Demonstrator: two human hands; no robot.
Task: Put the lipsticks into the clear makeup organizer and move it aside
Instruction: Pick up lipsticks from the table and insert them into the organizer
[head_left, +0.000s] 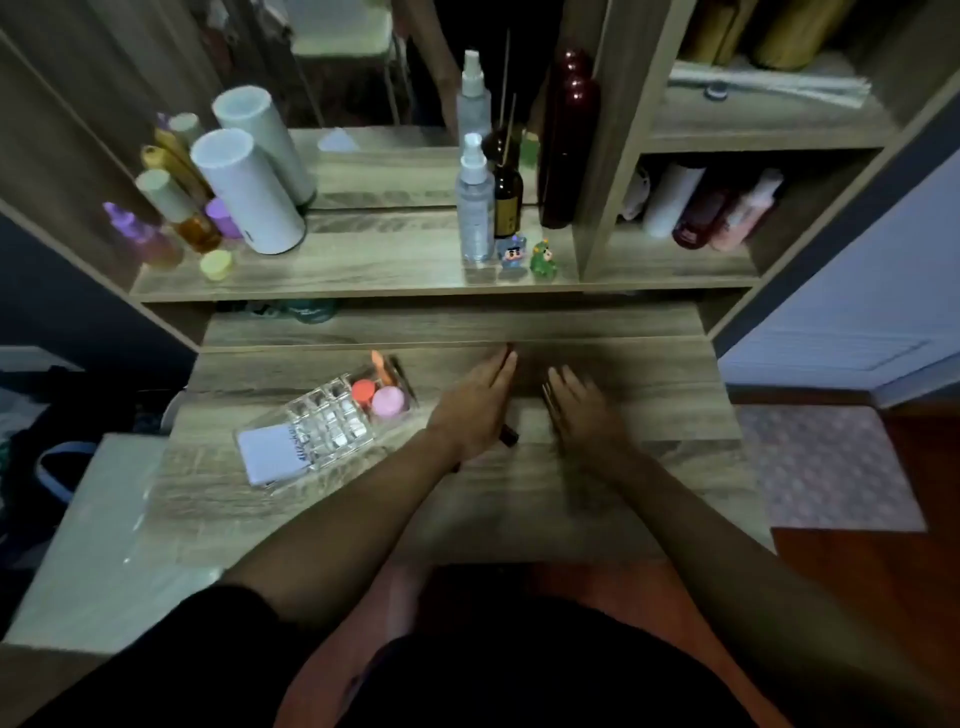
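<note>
Wood-grain tabletop (649, 395) carries a clear, gridded plastic organizer (324, 426) at left, holding round orange and pink jars. Both hands (480, 410) (584, 415) lie flat, fingers extended; a dark lipstick (509, 435) peeks beneath the left.

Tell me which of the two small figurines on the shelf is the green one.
The green figurine is the right-hand one of the pair, nearest the shelf's upright divider. The blue figurine stands between it and the clear spray bottle.

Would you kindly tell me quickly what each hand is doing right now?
Left hand: fingers extended, lying over a dark lipstick on the desk; a grip cannot be told.
Right hand: open, fingers extended, blurred, holding nothing visible.
</note>
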